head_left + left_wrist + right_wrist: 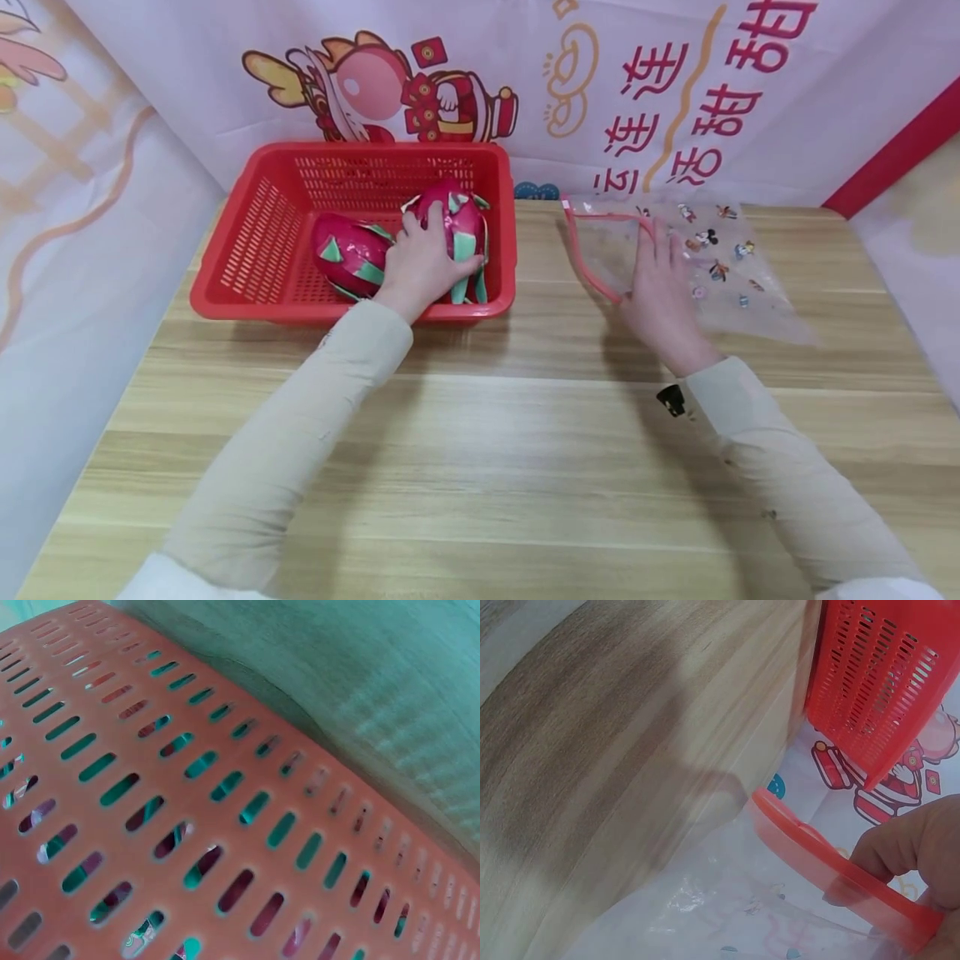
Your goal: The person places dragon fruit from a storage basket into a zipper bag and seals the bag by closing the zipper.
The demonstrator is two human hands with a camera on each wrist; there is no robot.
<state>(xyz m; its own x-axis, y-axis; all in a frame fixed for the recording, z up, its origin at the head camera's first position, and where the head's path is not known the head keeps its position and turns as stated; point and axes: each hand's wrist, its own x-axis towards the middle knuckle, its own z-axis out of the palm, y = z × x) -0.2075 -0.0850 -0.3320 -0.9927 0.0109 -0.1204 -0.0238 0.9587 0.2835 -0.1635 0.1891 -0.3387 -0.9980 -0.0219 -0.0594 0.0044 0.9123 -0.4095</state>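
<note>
Two dragon fruits, deep pink with green scales, lie in a red basket (225, 307). My left hand (426, 262) reaches over the basket's near rim and grips the right dragon fruit (462, 221), its fingers and thumb spread round the top and side. Just left of that hand sits the other dragon fruit (341, 250). Further right, my right hand (663, 300) pinches the red zip edge (810, 851) of a clear plastic bag (738, 283) printed with small cartoon figures. The left wrist view shows only the basket's slotted wall (225, 795), hiding that hand.
A wooden table (480, 467) carries the basket and the bag. Behind them hangs a white cloth (570, 50) with red and orange print, close to the basket's far side.
</note>
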